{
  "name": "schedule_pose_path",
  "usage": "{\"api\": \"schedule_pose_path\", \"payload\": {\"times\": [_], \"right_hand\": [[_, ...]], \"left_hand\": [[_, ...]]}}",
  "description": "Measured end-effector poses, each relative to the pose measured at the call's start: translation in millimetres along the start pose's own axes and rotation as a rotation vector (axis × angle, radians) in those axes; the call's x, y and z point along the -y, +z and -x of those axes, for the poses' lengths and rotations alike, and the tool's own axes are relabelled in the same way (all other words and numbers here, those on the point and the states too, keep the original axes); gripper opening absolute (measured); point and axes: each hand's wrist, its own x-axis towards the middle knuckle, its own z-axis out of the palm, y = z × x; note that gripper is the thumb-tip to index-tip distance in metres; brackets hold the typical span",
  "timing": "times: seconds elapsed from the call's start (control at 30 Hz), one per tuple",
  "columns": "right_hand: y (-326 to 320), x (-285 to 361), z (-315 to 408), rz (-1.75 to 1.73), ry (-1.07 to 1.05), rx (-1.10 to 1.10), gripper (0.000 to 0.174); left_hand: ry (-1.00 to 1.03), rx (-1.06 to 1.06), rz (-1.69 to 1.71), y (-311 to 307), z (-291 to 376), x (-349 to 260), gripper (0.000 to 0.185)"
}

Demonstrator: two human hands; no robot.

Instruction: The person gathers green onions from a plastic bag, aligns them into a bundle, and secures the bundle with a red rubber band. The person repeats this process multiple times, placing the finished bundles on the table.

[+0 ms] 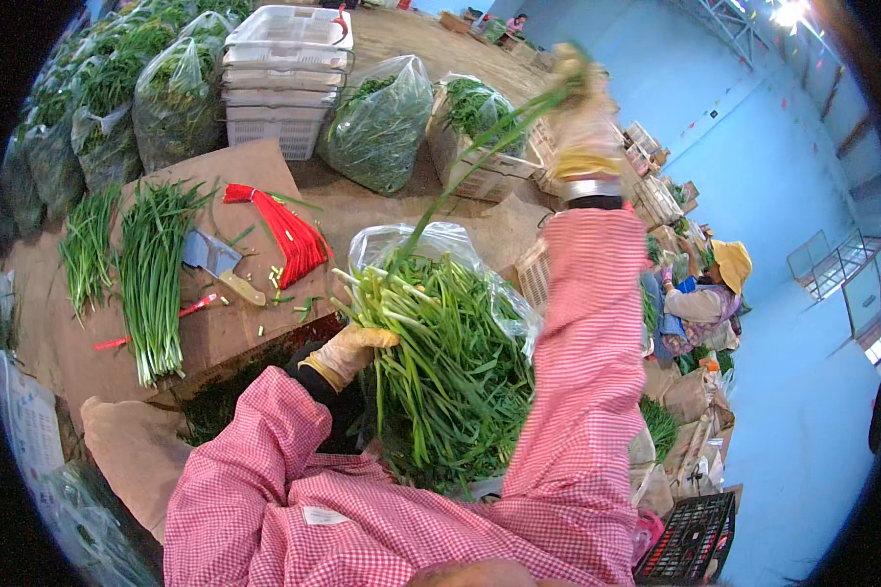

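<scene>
My left hand, in a pale work glove, grips a bunch of leafy green stalks near their pale ends, over an open clear plastic bag full of the same greens. My right hand, gloved and blurred, is raised at the upper right with long green leaves in its grip; they trail down to the bunch. On the board to the left lie a tied bundle of greens, a smaller one, a cleaver with a light handle, and a fan of red ties.
Bags of greens stand at the upper left beside stacked white plastic crates. Another filled bag and a crate of greens stand ahead. A person in a yellow hat sits at the right. A black crate is at the lower right.
</scene>
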Motion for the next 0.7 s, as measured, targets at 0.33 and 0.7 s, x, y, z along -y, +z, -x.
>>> {"api": "schedule_pose_path", "payload": {"times": [0.33, 0.7], "right_hand": [[-76, 108, 163, 1.618, 0.661, 0.489, 0.034], [-86, -95, 256, 1.109, 0.402, 0.662, 0.132]], "left_hand": [[-0.028, 0.044, 0.03, -9, -9, 6, 0.093], [0.045, -0.077, -0.012, 17, 6, -6, 0.084]]}}
